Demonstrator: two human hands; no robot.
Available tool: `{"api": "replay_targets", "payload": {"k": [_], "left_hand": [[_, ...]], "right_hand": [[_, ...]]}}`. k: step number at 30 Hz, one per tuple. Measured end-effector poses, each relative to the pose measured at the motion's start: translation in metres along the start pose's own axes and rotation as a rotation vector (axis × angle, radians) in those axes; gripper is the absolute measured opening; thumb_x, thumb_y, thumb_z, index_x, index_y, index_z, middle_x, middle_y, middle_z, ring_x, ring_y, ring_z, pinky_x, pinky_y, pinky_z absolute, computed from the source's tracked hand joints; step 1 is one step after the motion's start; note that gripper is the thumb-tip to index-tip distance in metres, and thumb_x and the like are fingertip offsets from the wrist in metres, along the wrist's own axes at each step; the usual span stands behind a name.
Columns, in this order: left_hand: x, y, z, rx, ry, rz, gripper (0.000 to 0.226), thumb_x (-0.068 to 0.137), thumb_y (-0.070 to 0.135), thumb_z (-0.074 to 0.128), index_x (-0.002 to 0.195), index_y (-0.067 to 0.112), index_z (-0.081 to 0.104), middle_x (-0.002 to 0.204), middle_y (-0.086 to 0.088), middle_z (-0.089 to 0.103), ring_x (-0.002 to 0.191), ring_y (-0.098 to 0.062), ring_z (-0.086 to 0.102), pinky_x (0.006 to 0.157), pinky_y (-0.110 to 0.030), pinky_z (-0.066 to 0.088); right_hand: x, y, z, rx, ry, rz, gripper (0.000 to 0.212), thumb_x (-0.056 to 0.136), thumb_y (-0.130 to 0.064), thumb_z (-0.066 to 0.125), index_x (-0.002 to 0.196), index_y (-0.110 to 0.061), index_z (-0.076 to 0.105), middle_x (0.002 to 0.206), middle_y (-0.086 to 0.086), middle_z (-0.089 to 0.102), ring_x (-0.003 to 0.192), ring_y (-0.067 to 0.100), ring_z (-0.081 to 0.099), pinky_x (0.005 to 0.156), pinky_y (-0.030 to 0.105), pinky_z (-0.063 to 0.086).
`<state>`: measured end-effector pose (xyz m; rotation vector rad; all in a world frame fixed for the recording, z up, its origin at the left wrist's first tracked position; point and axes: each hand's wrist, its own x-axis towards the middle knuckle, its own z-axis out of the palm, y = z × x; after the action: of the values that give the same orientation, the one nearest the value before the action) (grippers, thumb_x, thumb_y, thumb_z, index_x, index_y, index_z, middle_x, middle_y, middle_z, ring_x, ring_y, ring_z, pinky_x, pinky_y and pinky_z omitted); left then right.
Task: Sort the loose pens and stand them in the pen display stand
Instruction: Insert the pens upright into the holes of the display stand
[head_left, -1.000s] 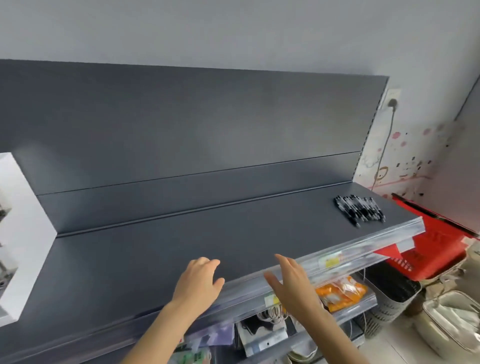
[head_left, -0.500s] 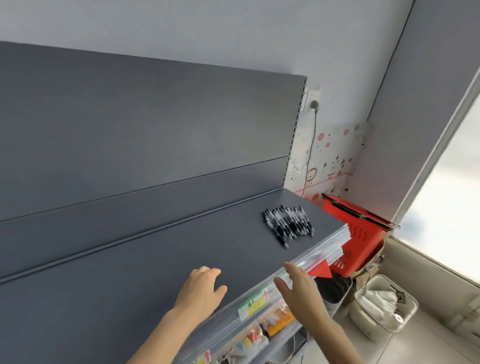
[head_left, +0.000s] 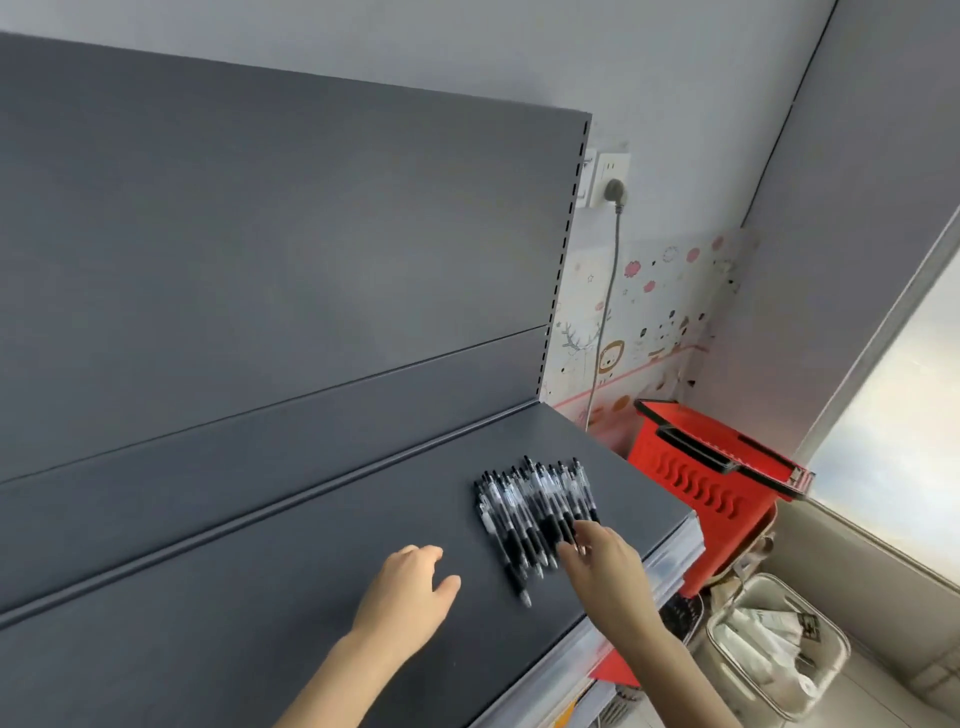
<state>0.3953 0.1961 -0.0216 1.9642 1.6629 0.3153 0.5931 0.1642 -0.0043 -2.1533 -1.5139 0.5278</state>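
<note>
A pile of several black-and-clear pens (head_left: 530, 512) lies side by side on the dark grey shelf (head_left: 291, 587), near its right end. My right hand (head_left: 605, 566) is at the near right edge of the pile, fingers spread, the fingertips touching the pens' tips. My left hand (head_left: 410, 590) hovers flat over the shelf a little to the left of the pile, fingers loosely apart and holding nothing. The pen display stand is out of view.
The shelf's clear price rail (head_left: 665, 571) runs along its front edge. A red shopping basket (head_left: 711, 483) stands past the shelf's right end, with a clear lidded box (head_left: 774, 654) on the floor below. A plugged cable (head_left: 608, 312) hangs on the wall.
The view has swung right, and the white stand has left it. Both hands have gone from the shelf's front edge towards the pens; the right hand now touches the pile.
</note>
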Motion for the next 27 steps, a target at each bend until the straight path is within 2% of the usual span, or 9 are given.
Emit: {"api": "replay_targets", "payload": {"k": [3, 5, 7, 9, 11, 14, 22, 25, 27], "left_hand": [[0.025, 0.022, 0.009, -0.018, 0.020, -0.073, 0.041, 0.096, 0.033, 0.044, 0.130, 0.011, 0.050, 0.119, -0.002, 0.054, 0.110, -0.017, 0.052, 0.088, -0.025, 0.043], [0.041, 0.039, 0.016, -0.017, 0.029, -0.143, 0.028, 0.095, 0.035, 0.044, 0.108, 0.013, 0.056, 0.112, -0.003, 0.055, 0.100, -0.018, 0.054, 0.087, -0.028, 0.046], [0.055, 0.056, 0.023, -0.006, 0.027, -0.223, 0.028, 0.094, 0.040, 0.046, 0.084, 0.014, 0.048, 0.105, -0.005, 0.054, 0.090, -0.018, 0.053, 0.083, -0.030, 0.047], [0.070, 0.069, 0.030, -0.015, 0.025, -0.291, 0.036, 0.092, 0.047, 0.047, 0.090, 0.011, 0.050, 0.116, -0.008, 0.053, 0.103, -0.020, 0.056, 0.084, -0.029, 0.047], [0.084, 0.081, 0.037, -0.031, 0.031, -0.361, 0.045, 0.089, 0.054, 0.050, 0.097, 0.009, 0.051, 0.132, -0.011, 0.048, 0.118, -0.022, 0.052, 0.086, -0.031, 0.048], [0.097, 0.094, 0.043, 0.002, 0.038, -0.462, 0.063, 0.082, 0.057, 0.057, 0.119, 0.007, 0.047, 0.135, -0.011, 0.044, 0.119, -0.025, 0.051, 0.088, -0.032, 0.047], [0.108, 0.102, 0.050, -0.050, 0.100, -0.551, 0.031, 0.083, 0.026, 0.058, 0.105, 0.006, 0.052, 0.112, -0.009, 0.053, 0.091, -0.025, 0.059, 0.069, -0.031, 0.047], [0.107, 0.101, 0.050, -0.113, 0.133, -0.508, 0.012, 0.084, 0.018, 0.054, 0.081, 0.010, 0.045, 0.097, -0.007, 0.053, 0.074, -0.019, 0.049, 0.063, -0.028, 0.039], [0.105, 0.096, 0.050, -0.222, 0.153, -0.496, 0.024, 0.084, 0.013, 0.052, 0.068, 0.013, 0.033, 0.075, -0.001, 0.045, 0.061, -0.014, 0.040, 0.056, -0.025, 0.032]], "right_hand": [[0.043, 0.006, 0.000, -0.050, -0.070, -0.042, 0.015, 0.093, -0.025, 0.048, 0.095, -0.011, 0.052, 0.094, 0.006, 0.053, 0.096, 0.027, 0.052, 0.070, 0.030, 0.033], [0.067, 0.011, -0.001, -0.086, -0.133, -0.070, 0.021, 0.094, -0.026, 0.047, 0.105, -0.009, 0.053, 0.106, 0.009, 0.054, 0.100, 0.027, 0.052, 0.071, 0.027, 0.029], [0.085, 0.013, -0.003, -0.126, -0.189, -0.100, 0.015, 0.094, -0.024, 0.045, 0.084, -0.013, 0.045, 0.101, 0.007, 0.048, 0.085, 0.026, 0.046, 0.068, 0.027, 0.029], [0.101, 0.013, -0.004, -0.149, -0.226, -0.125, 0.025, 0.094, -0.024, 0.044, 0.073, -0.015, 0.034, 0.101, 0.007, 0.046, 0.077, 0.025, 0.041, 0.066, 0.029, 0.031], [0.113, 0.011, -0.003, -0.170, -0.267, -0.163, 0.022, 0.094, -0.028, 0.045, 0.082, -0.013, 0.036, 0.110, 0.009, 0.048, 0.082, 0.027, 0.048, 0.066, 0.029, 0.034], [0.124, 0.009, -0.001, -0.247, -0.333, -0.235, 0.024, 0.093, -0.035, 0.049, 0.089, -0.014, 0.038, 0.115, 0.009, 0.048, 0.084, 0.026, 0.051, 0.067, 0.027, 0.035], [0.145, 0.013, -0.003, -0.214, -0.372, -0.263, 0.032, 0.080, -0.014, 0.054, 0.062, -0.015, 0.027, 0.067, -0.003, 0.036, 0.051, 0.010, 0.033, 0.042, 0.020, 0.024], [0.148, 0.016, -0.003, -0.150, -0.403, -0.252, 0.035, 0.077, -0.011, 0.055, 0.061, -0.014, 0.023, 0.062, -0.002, 0.032, 0.049, 0.012, 0.026, 0.041, 0.021, 0.021], [0.150, 0.021, -0.001, -0.085, -0.416, -0.248, 0.038, 0.075, -0.010, 0.055, 0.060, -0.014, 0.020, 0.057, -0.001, 0.028, 0.048, 0.014, 0.020, 0.040, 0.022, 0.016]]}}
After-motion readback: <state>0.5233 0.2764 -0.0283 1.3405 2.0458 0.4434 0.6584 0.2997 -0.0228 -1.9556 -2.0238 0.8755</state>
